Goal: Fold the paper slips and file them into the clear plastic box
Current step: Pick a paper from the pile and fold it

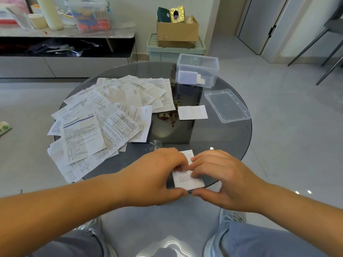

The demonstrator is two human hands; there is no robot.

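Pinching one small printed slip (187, 179) with the left grip (157, 175) and the right grip (220, 180), both closed on the paper: fingers curled onto its top, thumbs almost meeting at its near edge. Sits well nearer than the clear plastic box (197, 70), right at the near rim of the round glass surface (222, 138). Shows rows of fine print, too small to read. Likewise unreadable: the loose pile of slips (111, 115) fanned out left of the box and nearer, spilling over the rim there. Standing open at the far rim, the box, with a few folded slips (187, 77) inside. Lying flat just right of the box and nearer, its lid (227, 105). Resting nearer than the box, between pile and lid, one folded white slip (192, 112), touching neither. Leaves bare glass from that slip to the grips.
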